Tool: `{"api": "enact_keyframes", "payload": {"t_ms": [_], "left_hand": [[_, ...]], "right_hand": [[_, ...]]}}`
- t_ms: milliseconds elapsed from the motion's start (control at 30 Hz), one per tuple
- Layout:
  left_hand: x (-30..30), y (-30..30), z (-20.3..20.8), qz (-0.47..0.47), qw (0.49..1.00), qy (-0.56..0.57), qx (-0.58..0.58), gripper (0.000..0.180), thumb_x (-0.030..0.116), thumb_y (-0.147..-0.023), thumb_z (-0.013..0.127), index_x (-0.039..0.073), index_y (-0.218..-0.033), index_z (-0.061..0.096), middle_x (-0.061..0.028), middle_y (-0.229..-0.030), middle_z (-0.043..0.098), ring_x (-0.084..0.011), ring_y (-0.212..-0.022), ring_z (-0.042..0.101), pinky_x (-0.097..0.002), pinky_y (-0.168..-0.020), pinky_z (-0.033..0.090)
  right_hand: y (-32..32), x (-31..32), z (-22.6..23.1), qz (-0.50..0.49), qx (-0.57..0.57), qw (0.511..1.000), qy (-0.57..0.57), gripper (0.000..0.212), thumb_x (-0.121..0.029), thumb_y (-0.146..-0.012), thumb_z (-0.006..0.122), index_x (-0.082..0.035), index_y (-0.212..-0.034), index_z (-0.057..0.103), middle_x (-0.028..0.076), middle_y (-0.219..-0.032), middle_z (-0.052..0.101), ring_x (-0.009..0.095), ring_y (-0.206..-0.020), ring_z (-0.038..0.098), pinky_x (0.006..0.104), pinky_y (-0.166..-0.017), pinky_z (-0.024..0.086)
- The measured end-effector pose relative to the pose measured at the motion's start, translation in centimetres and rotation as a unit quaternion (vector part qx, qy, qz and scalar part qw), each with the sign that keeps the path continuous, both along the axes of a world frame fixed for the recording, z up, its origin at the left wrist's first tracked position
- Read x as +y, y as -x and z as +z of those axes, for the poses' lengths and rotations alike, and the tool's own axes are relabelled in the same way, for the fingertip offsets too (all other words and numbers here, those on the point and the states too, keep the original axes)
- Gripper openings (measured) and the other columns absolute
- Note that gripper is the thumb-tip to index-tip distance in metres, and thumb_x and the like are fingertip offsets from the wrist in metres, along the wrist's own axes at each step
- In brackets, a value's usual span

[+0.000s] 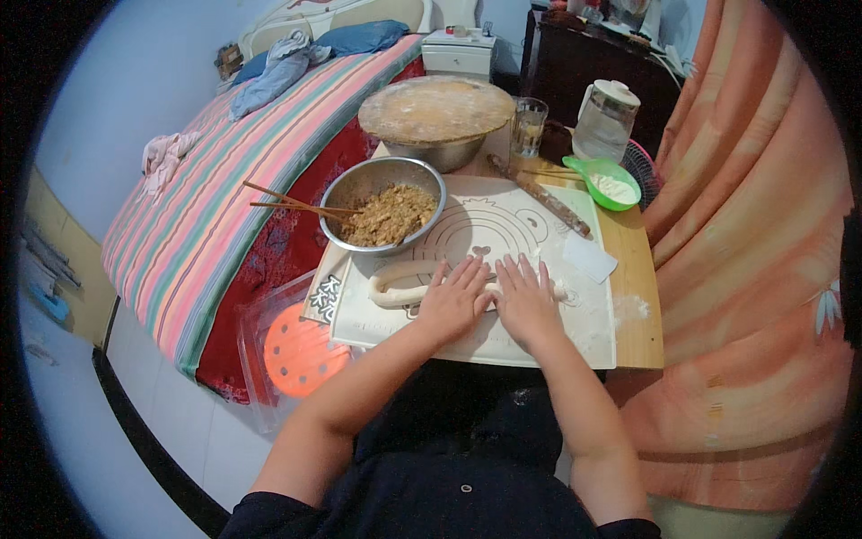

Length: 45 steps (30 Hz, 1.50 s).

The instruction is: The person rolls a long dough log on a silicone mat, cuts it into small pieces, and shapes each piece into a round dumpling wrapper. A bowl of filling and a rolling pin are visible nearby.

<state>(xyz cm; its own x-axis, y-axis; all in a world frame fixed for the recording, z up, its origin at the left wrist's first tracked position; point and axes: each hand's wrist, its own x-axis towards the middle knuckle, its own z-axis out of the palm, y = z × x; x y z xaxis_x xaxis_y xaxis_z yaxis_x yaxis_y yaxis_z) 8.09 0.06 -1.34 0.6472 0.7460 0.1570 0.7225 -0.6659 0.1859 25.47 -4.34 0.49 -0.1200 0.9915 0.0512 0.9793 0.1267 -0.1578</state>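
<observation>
A pale rope of dough [400, 297], bent back in a loop at its left end, lies on a white printed mat [584, 346]. My left hand [456, 296] rests palm down on the rope, fingers stretched forward. Close beside it, my right hand [528, 301] is also flat on the dough, its fingers slightly spread. Both palms hide the rope's middle, and a short end shows right of my right hand. Beyond the loop stands a steel bowl [332, 230] of brown minced filling [391, 216], with chopsticks [301, 208] leaning over its left rim.
A floury round board [437, 108] covers another metal bowl [446, 157] at the back. A rolling pin [552, 205], a green scoop of flour [615, 187], a glass [528, 130] and a lidded pitcher [606, 126] stand right. An orange stool [301, 350] is low left, curtain [745, 269] right.
</observation>
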Motion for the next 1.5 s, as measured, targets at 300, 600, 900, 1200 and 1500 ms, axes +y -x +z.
{"api": "enact_keyframes", "payload": {"t_ms": [300,600,900,1200,1500], "left_hand": [[4.3,-6.2,-1.8,0.051,0.995,-0.056,-0.063,0.052,0.037,-0.102,0.038,0.004,-0.142,0.044,-0.0149,-0.149,0.044,-0.0296,-0.140,0.038,-0.0500,-0.116,0.026],[-4.6,-1.7,-0.8,-0.111,0.993,-0.039,-0.010,0.061,0.041,-0.098,0.046,0.008,-0.148,0.038,-0.0103,-0.155,0.036,-0.0257,-0.144,0.032,-0.0546,-0.117,0.020],[-0.7,-4.3,0.0,-0.046,0.997,0.015,-0.059,0.060,0.042,-0.099,0.044,0.006,-0.146,0.040,-0.0129,-0.152,0.041,-0.0259,-0.144,0.034,-0.0547,-0.116,0.021],[-1.5,-4.4,-0.4,-0.058,0.996,-0.021,-0.058,0.062,0.046,-0.100,0.042,0.006,-0.146,0.040,-0.0125,-0.153,0.040,-0.0248,-0.143,0.035,-0.0516,-0.117,0.021],[3.5,-4.2,-1.5,0.045,0.998,-0.037,-0.027,0.051,0.040,-0.102,0.038,0.007,-0.139,0.048,-0.0120,-0.148,0.046,-0.0249,-0.141,0.037,-0.0551,-0.112,0.029]], "right_hand": [[-3.3,4.3,0.4,-0.067,0.012,0.996,-0.053,0.052,-0.029,-0.100,0.041,-0.002,-0.145,0.042,0.014,-0.153,0.040,0.031,-0.144,0.031,0.0494,-0.119,0.016],[-1.5,-8.5,-0.9,-0.014,-0.006,1.000,-0.004,0.057,-0.029,-0.096,0.048,-0.002,-0.145,0.040,0.015,-0.154,0.036,0.030,-0.144,0.029,0.0514,-0.118,0.017],[-2.7,-1.2,-0.5,-0.023,0.012,0.999,-0.019,0.054,-0.029,-0.096,0.047,-0.001,-0.143,0.043,0.014,-0.152,0.039,0.030,-0.143,0.031,0.0496,-0.119,0.018],[-3.0,-3.3,0.3,0.007,-0.024,1.000,-0.014,0.056,-0.029,-0.094,0.054,-0.002,-0.142,0.044,0.015,-0.152,0.038,0.032,-0.144,0.029,0.0509,-0.119,0.017],[-6.2,3.0,0.2,-0.082,0.044,0.995,-0.037,0.052,-0.032,-0.101,0.042,-0.007,-0.147,0.042,0.015,-0.156,0.033,0.030,-0.146,0.028,0.0504,-0.119,0.015]]}}
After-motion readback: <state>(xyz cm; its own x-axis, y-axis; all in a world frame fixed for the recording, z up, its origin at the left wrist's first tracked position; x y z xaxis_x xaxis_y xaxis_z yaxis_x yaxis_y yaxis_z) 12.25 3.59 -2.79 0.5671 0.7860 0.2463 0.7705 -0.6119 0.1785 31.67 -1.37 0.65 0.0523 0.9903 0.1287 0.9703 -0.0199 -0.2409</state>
